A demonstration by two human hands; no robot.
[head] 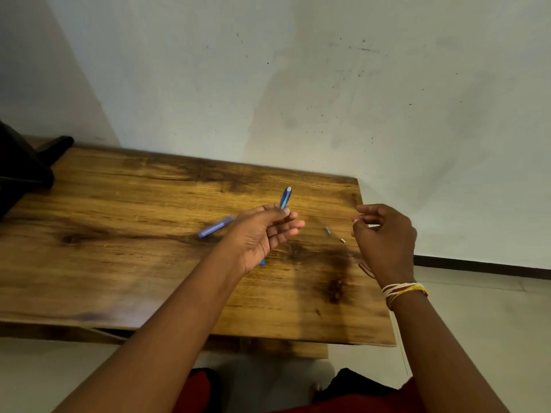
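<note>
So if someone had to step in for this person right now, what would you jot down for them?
Left hand: grips the blue pen barrel, held above the table.
Right hand: raised, fingertips pinched together; anything between them is too small to tell.
On the table: blue pen piece beyond the left hand; small grey part and tiny part between the hands.
Done: the pen looks to be in pieces.
Left: probably handling the loose parts; fitting or removing, I cannot tell.
</note>
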